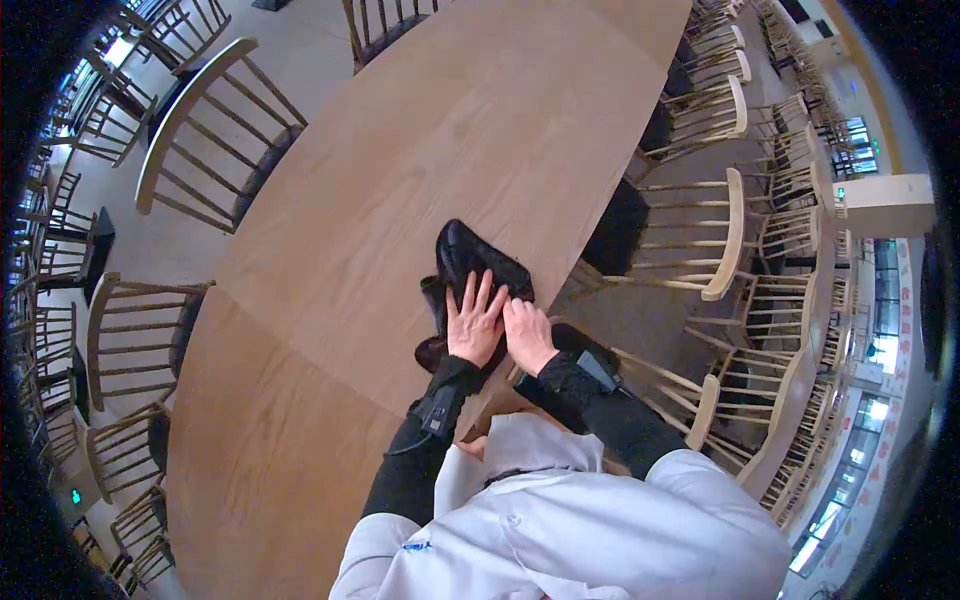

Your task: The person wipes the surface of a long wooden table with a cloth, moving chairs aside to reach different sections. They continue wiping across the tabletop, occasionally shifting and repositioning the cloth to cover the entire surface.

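Note:
A glossy black leather shoe (462,246) lies near the right edge of the wooden table (400,170). Beside it, partly under my left hand, is another dark, shiny piece (431,352) that looks like a second shoe; much of it is hidden. My left hand (474,325) rests flat on the black leather with its fingers spread. Close against it, my right hand (526,330) has its fingers bent and pinched at the shoe's near right edge. What exactly lies between those fingertips is hard to see.
Wooden spindle-back chairs with dark seats line both sides of the table, one (205,140) at the left and another (690,235) close on the right. More chairs and tables fill the room beyond. A small dark device (438,412) is strapped on my left wrist.

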Motion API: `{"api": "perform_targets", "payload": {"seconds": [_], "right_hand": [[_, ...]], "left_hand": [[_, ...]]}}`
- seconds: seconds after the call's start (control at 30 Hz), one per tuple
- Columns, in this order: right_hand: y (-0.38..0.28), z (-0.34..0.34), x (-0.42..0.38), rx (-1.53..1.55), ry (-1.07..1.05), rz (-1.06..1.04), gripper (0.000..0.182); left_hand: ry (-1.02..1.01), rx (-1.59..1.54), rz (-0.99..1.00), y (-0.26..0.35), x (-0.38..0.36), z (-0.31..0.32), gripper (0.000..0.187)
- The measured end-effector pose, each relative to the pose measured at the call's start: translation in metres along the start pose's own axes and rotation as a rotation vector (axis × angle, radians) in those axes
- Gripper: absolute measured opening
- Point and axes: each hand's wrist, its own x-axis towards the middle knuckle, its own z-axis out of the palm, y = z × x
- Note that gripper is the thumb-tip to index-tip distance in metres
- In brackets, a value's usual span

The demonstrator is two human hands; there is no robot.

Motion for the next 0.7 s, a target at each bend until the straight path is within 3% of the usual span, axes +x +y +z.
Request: {"api": "perform_targets", "payload": {"seconds": [0.17, 0.23, 0.3, 0.37, 0.53, 0.7], "right_hand": [[-0.022, -0.006, -0.043, 0.088, -0.057, -0.108, 0.022], [-0.021, -0.02, -0.049, 0.395, -0.158, -0.024, 0.017], [-0.002, -0.018, -0.04, 0.576, 0.039, 0.073, 0.017], [0.021, -0.021, -0.017, 0.528, 0.194, 0.177, 0.015], [0.069, -0.013, 0.046, 0.429, 0.309, 0.217, 0.011], [0.067, -0.001, 0.077, 0.487, 0.305, 0.207, 0.007]], "left_hand": [[-0.072, 0.008, -0.035, 0.002, -0.071, -0.017, 0.055], [-0.056, 0.022, -0.052, 0.003, -0.091, -0.017, 0.057], [-0.061, 0.011, -0.078, 0.005, -0.094, -0.015, 0.056], [-0.077, 0.03, -0.085, 0.007, -0.094, -0.016, 0.057], [-0.102, 0.049, -0.088, 0.008, -0.09, -0.016, 0.058], [-0.077, 0.038, -0.094, 0.008, -0.092, -0.015, 0.059]]}}
